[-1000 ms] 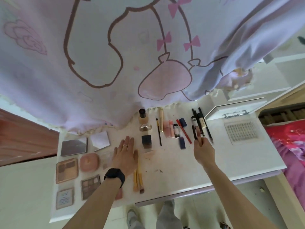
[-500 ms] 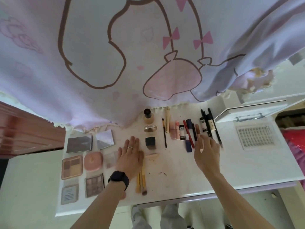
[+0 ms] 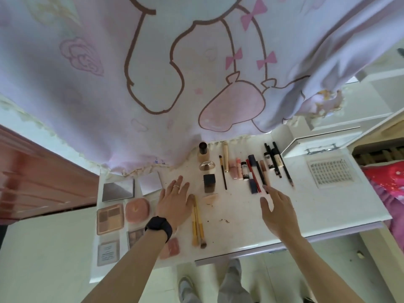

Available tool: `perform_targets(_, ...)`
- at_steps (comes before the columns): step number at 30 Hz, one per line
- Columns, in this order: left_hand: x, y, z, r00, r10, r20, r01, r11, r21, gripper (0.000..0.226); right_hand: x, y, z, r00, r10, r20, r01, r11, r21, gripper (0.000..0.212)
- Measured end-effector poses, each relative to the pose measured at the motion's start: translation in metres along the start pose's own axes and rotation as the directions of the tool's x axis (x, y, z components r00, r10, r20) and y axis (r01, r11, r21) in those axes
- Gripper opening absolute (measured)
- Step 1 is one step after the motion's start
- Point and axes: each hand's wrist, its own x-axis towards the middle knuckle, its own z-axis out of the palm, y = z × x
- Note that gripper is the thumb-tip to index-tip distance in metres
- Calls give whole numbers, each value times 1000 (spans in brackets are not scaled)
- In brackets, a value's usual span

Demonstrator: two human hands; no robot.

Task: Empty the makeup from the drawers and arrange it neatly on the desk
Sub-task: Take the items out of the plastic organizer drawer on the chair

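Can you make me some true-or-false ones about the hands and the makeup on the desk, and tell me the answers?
1. The left hand is flat, its fingers straight. True.
2. The right hand grips a brush. False: it is open and holds nothing.
3. The gold-handled brushes lie on the desk between the two hands. True.
4. The round pink compact lies under the right hand. False: it lies beside the eyeshadow palette, left of the left hand.
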Motion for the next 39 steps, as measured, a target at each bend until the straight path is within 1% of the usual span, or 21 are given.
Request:
perform_targets(2,-19,-8,-14,999,14,-42,-14,1000,-9,55,-28,-21,-8,997,-75,-6,75,997,-30,41)
perform_targets(6,-62,-28,-49,991,6,-134,-11,999,-36,55,-74,-78,-23,966,-247,-74,243,969,-49,35)
perform_targets(8,-91,-40,-70,980,-17,-200,9,999,-42,58,-90,-112,-30,932,-356,-75,351,934,-69,32)
perform_targets(11,-139,-60,-93,951,-42,-307,51,999,20,73,-103,-164,-33,869,-494,-40,489,867,-91,30)
perform_targets(13,-172,-77,-101,908,-108,-405,108,994,-23,66,-108,-199,-30,821,-571,19,571,817,-80,33)
perform_targets(15,-209,-95,-104,855,-194,-481,161,981,-109,61,-114,-231,-22,750,-656,86,662,745,-83,36)
perform_targets(17,-248,-113,-98,792,-310,-527,255,951,-177,59,-125,-262,-12,654,-742,146,756,647,-97,37)
perform_targets(19,-292,-129,-85,716,-454,-530,370,891,-264,62,-139,-289,5,530,-826,191,848,521,-101,36)
perform_targets(21,-338,-142,-63,641,-589,-491,482,808,-339,61,-162,-311,27,417,-878,235,908,416,-58,36)
perform_targets(22,-363,-147,-49,595,-651,-471,532,759,-376,59,-176,-321,41,358,-895,267,930,366,-19,39)
perform_targets(24,-416,-153,-22,478,-760,-441,614,648,-451,57,-212,-338,67,236,-913,333,959,274,69,43)
perform_targets(25,-443,-153,-8,413,-806,-424,646,588,-486,57,-233,-346,79,165,-921,354,969,217,114,41)
perform_targets(27,-501,-151,19,276,-883,-380,693,457,-558,57,-280,-360,102,-3,-917,399,977,83,197,33)
perform_targets(28,-531,-148,32,205,-912,-356,712,389,-585,57,-306,-366,112,-92,-901,424,973,10,231,33)
perform_targets(30,-590,-139,57,63,-949,-310,743,252,-620,56,-364,-375,132,-238,-858,455,951,-110,290,40)
perform_targets(32,-650,-124,83,-86,-961,-264,746,114,-656,58,-426,-377,146,-349,-820,454,915,-193,354,38)
perform_targets(35,-735,-91,126,-296,-931,-215,708,-63,-703,67,-529,-372,159,-520,-737,432,830,-315,460,31)
perform_targets(37,-789,-68,159,-417,-896,-150,663,-188,-725,63,-599,-362,166,-630,-665,402,753,-394,527,31)
perform_targets(39,-840,-43,194,-533,-841,-93,604,-301,-738,55,-671,-345,173,-724,-582,370,665,-446,599,32)
